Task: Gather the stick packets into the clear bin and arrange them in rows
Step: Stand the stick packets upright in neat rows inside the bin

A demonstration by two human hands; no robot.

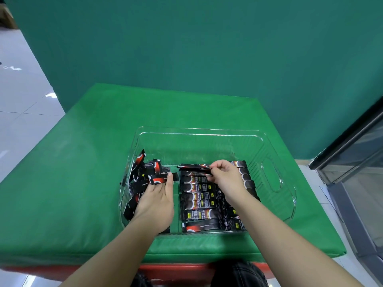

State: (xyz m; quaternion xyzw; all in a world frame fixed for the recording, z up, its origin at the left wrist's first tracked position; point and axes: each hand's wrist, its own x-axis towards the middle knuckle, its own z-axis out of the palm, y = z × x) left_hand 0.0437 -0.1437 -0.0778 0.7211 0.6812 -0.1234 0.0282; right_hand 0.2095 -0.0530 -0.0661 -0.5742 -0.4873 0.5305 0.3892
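A clear plastic bin stands on the green mat. Inside, black stick packets with red and white marks lie in a neat stacked row in the middle and right. A loose jumble of packets fills the bin's left end. My left hand reaches into the jumble and pinches one packet between thumb and fingers. My right hand pinches another packet by its end, just above the far end of the row.
The green padded mat covers the table, with a red edge at the front. A green wall stands behind. A dark glass-fronted cabinet is at the right. White floor tiles show at the left.
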